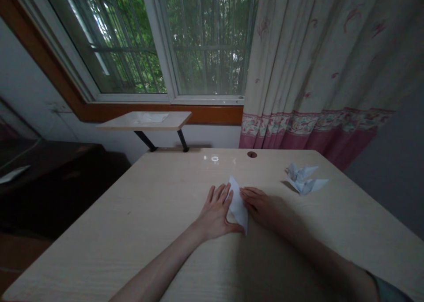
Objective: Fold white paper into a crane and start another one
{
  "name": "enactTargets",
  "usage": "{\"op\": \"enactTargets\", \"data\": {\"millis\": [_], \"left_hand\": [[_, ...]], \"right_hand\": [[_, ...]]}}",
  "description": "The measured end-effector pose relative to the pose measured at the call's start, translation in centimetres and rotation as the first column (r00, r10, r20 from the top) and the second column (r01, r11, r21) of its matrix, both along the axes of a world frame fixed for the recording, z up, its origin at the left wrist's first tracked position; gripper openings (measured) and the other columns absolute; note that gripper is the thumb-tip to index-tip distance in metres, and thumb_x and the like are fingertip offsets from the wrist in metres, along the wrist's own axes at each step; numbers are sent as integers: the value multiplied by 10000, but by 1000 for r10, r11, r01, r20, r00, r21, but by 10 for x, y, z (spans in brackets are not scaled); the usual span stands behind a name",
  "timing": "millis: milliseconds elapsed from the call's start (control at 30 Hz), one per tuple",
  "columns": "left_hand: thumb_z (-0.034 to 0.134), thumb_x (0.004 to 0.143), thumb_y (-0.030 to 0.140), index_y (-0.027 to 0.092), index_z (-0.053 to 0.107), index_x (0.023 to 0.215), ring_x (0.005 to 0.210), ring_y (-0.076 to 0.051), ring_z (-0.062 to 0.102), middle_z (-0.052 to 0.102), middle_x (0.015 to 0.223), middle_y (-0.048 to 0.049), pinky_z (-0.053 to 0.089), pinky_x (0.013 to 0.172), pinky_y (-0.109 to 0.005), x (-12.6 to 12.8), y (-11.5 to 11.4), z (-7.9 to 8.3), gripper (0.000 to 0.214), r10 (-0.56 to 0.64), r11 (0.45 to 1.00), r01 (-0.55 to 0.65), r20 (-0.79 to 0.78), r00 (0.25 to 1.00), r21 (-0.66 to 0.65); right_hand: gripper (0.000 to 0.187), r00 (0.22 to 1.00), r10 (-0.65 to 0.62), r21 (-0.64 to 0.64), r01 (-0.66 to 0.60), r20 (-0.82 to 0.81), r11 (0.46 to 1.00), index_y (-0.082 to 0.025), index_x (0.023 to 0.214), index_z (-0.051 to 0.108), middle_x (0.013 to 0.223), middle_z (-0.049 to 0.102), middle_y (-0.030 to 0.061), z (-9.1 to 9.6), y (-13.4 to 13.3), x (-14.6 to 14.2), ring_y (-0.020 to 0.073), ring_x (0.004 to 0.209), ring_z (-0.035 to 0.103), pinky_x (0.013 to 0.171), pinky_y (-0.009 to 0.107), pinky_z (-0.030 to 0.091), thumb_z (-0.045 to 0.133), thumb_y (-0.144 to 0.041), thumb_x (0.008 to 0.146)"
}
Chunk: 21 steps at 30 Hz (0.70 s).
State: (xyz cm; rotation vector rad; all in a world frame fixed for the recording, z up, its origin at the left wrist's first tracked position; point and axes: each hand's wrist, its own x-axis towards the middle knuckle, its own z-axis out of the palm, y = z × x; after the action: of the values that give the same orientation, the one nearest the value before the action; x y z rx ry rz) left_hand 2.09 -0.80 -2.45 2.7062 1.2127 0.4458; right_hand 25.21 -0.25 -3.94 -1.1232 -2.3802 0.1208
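A folded white paper (237, 203) lies on the light wooden table (139, 222), narrow and pointed at both ends. My left hand (217, 211) rests flat on its left side, fingers stretched out and the thumb under its lower tip. My right hand (263, 205) lies flat along its right edge, fingertips pressing on the paper. Neither hand grips the sheet; both press it onto the table.
A finished folded paper figure (304, 179) sits to the right on the table. A cable hole (251, 154) is near the far edge. A small raised shelf (145, 120) stands at the back left under the window. A curtain (318, 72) hangs at the right; a dark cabinet (49, 178) is left.
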Motion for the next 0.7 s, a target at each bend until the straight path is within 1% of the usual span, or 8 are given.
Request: {"op": "enactTargets", "data": {"millis": [100,200,267,367,433,500,567,700], "left_hand": [[646,628,816,215,384,1464,1432,-398,258,297,1564,-190,166,1140,-622,-5,6,2,1063,-26,999,26,20,999,37],[694,664,743,241,468,1411,1391,-379,325,363,1537,-163,230,1122,-584,-10,11,6,928,-60,997,57,56,997,52],[713,684,703,255,509,1383,1354,-367,369,410,1511,-145,266,1105,-557,-12,14,9,855,-80,996,76,83,993,54],[722,669,704,271,551,1351,1310,-359,407,468,1471,-126,287,1085,-541,-14,15,13,826,-91,995,84,108,990,61],[721,650,720,275,571,1331,1280,-347,433,516,1431,-116,293,1078,-525,-14,15,16,827,-101,994,94,112,989,60],[710,655,723,275,584,1317,1248,-325,463,561,1386,-101,304,1069,-498,-14,13,18,809,-116,993,111,113,987,49],[694,675,717,278,595,1303,1227,-306,481,586,1359,-83,315,1058,-472,-14,11,19,773,-124,992,120,117,985,36],[686,670,722,280,628,1267,1206,-299,494,603,1338,-71,333,1040,-450,-15,7,22,744,-127,992,126,134,983,15]], "right_hand": [[415,1000,4,27,-4,5,1000,-194,1337,582,1314,633,108,-4,1,1,245,1243,561,1057,482,474,432,-183,951],[435,1000,16,45,-16,-3,999,-221,1359,561,1343,614,91,-10,2,3,239,1261,550,1057,483,479,431,-172,946],[441,1000,26,46,-26,-10,999,-218,1366,553,1373,590,88,-13,3,4,238,1284,531,1067,478,473,436,-168,944],[432,998,66,28,-65,-15,997,-206,1354,566,1381,583,90,-14,3,5,235,1292,524,1073,469,468,434,-164,945],[419,996,84,-2,-84,-19,996,-221,1348,573,1362,600,83,-12,1,5,227,1274,540,1070,461,468,440,-181,952],[402,995,94,-54,-95,-14,994,-236,1352,569,1346,614,80,-7,-1,6,227,1262,550,1074,457,458,474,-246,962],[428,993,115,-106,-113,7,988,-232,1362,562,1352,609,89,0,-4,7,244,1268,543,1081,462,443,534,-357,953],[633,985,166,-130,-157,55,979,-213,1387,535,1390,572,114,9,-7,11,286,1299,509,1112,502,386,637,-547,858]]}}
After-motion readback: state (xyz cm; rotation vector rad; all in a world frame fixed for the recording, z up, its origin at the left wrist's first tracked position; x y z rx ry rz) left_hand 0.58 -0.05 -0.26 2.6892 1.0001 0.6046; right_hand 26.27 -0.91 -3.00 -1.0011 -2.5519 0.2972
